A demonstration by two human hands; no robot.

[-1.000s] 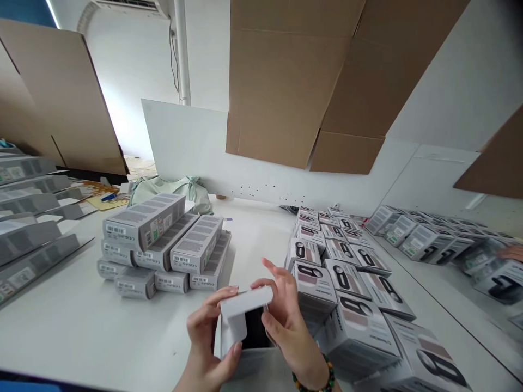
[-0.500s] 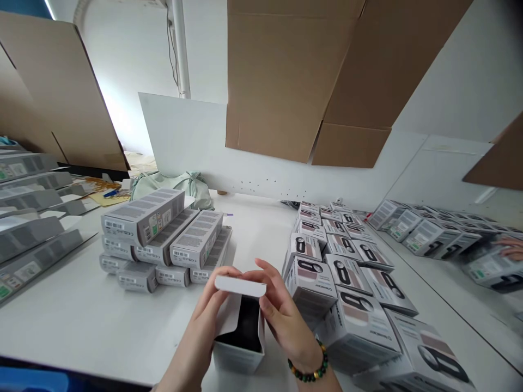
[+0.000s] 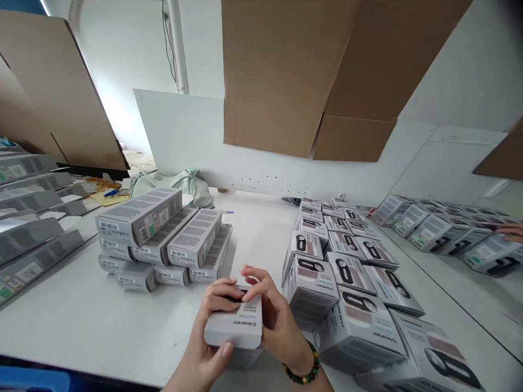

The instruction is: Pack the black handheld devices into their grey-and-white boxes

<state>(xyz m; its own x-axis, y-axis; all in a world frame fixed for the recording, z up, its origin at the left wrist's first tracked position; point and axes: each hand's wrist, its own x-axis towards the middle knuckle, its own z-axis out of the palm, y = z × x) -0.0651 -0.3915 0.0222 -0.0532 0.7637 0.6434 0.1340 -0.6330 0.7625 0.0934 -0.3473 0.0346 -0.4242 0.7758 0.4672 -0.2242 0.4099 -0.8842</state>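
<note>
A grey-and-white printed product box [image 3: 235, 326] stands upright on the table at front centre, with its lid down flat on top. My left hand [image 3: 214, 321] is closed on its left side, with the fingers across the lid and the thumb at the front edge. Along the right side, my right hand [image 3: 280, 321] grips the same box, its fingertips bent over the back of the lid; a beaded bracelet [image 3: 303, 375] is on that wrist. The inside of the box is hidden. Just right of my right hand stand rows of upright boxes [image 3: 362, 321] of the same print.
Grey boxes [image 3: 139, 215] lie stacked on the white table [image 3: 102, 332] at left. Flattened cartons [image 3: 36, 261] with raised flaps are at far left. A pale green cloth bag [image 3: 180, 188] rests behind. At far right, another person's hand [image 3: 510, 231] touches a box.
The box's lid has gone from raised, with the dark inside showing, to down flat. My left fingers have moved onto the top. The other person's hand at far right has shifted.
</note>
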